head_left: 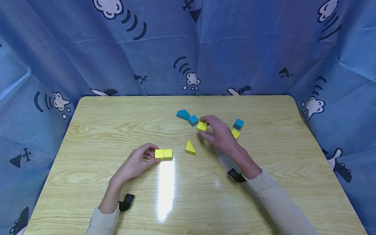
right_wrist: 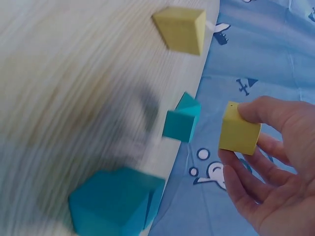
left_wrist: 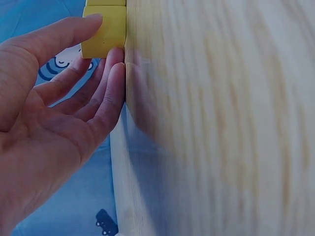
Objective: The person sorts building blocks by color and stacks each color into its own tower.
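Two yellow cubes sit side by side on the table at centre-left in the head view. My left hand (head_left: 138,161) holds the left yellow cube (head_left: 159,153) between thumb and fingers; the other yellow cube (head_left: 168,154) is up against its right side. The left wrist view shows the thumb on the face of the held cube (left_wrist: 106,34). My right hand (head_left: 220,133) pinches another yellow cube (head_left: 202,126), raised above the tabletop in the right wrist view (right_wrist: 239,130). A blue cube (head_left: 193,120) lies just left of it, next to a blue wedge-shaped block (head_left: 183,114).
A yellow triangular block (head_left: 190,148) stands between the two hands. Right of the right hand are a blue cube (head_left: 238,124) and a yellow cube (head_left: 235,133), partly hidden by that hand. The wooden table (head_left: 117,120) is bordered by a blue patterned curtain (head_left: 164,52).
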Demonstrator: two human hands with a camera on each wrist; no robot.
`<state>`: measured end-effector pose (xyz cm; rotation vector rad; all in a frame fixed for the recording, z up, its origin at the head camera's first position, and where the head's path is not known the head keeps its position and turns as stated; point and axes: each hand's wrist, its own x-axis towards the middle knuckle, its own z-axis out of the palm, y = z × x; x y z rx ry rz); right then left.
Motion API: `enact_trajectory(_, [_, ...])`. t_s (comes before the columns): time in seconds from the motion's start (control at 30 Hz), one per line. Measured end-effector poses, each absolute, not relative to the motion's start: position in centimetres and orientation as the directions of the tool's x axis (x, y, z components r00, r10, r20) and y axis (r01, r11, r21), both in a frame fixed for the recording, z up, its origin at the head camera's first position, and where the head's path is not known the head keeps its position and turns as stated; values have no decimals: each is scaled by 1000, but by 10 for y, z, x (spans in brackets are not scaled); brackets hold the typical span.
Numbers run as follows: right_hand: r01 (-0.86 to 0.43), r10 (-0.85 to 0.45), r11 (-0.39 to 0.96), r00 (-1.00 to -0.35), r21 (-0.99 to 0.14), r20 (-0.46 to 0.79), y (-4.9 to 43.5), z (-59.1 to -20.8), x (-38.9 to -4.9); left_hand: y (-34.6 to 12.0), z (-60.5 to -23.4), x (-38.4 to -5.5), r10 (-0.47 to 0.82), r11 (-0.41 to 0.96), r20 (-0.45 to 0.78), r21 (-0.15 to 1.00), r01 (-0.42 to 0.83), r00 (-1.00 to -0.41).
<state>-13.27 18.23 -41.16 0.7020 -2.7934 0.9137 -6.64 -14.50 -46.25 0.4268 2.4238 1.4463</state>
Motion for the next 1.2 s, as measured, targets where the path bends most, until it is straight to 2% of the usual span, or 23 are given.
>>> enact_trajectory(0.43, [-501, -457, 592, -854, -632, 249, 154, -416, -120, -146, -462, -67, 397, 438, -84, 892, 108, -914])
enact_trajectory(0.67, [-566, -525, 533, -804, -629, 278, 136, -419, -115, -146, -462, -67, 397, 430, -97, 898, 92, -913])
enact_trajectory(1.2, [-601, -624, 424, -736, -677, 263, 99, -422, -105, -149, -465, -71, 405, 408, -106, 910, 75, -908])
